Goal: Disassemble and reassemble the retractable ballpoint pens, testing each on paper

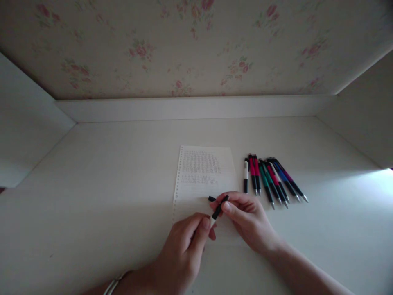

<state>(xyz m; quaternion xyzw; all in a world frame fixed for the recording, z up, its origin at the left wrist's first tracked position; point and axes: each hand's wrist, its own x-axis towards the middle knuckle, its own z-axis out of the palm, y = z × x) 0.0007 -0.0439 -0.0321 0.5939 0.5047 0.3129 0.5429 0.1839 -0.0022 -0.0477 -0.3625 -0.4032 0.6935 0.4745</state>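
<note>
A pen with a white barrel (212,221) and a black upper part is held above the lower half of a written sheet. My left hand (187,241) is closed, thumb and fingers pinching the white barrel. My right hand (245,217) is also closed, its thumb and fingertips at the black part of the pen. Just past the right fingertips shows a short black piece (211,198); whether those fingers hold it or it lies on the paper, I cannot tell. The ruled sheet (202,190), punched along its left edge, carries handwriting in its upper half.
Right of the sheet lies a loose row of pens: a white and black pen (246,174), pink pens (252,172), green pens (266,182) and blue ones (284,176), most tips towards me. White side panels and a floral-papered wall bound the white desk (107,176).
</note>
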